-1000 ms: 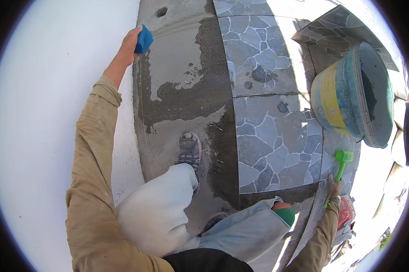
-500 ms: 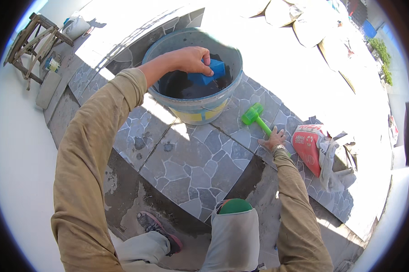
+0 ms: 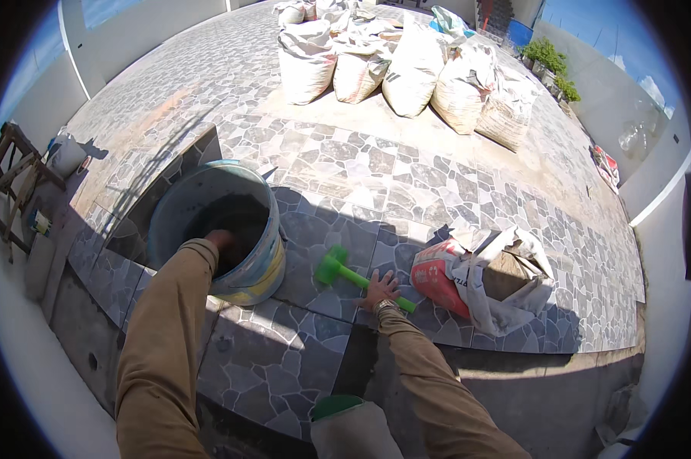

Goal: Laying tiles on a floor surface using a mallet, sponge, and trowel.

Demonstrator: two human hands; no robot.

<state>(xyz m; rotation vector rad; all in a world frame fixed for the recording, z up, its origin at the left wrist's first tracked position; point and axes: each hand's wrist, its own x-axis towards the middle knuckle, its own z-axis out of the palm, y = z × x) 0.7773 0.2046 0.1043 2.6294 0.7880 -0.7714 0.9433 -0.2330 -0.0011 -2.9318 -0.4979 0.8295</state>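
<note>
My left hand (image 3: 221,240) reaches down into a large plastic bucket (image 3: 271,264) with dark contents. Its fingers are hidden inside, and no blue sponge shows there now. My right hand (image 3: 381,291) lies with fingers spread over the handle of a bright green mallet (image 3: 352,276). The mallet lies on grey stone-patterned floor tiles (image 3: 265,356), its head toward the bucket. Just right of that hand stands an opened red and white sack (image 3: 441,275), its torn top folded down.
Beyond the tiles stands a row of full white sacks (image 3: 410,73). A wooden stand (image 3: 13,172) and a pale bucket (image 3: 66,157) are at far left. My knee pad (image 3: 336,405) shows at the tile edge. Potted plants (image 3: 546,57) line the right wall.
My left hand, which held a blue sponge above the bucket's contents, has gone down inside it. The view has tilted up and shifted right. My right hand stays at the mallet handle.
</note>
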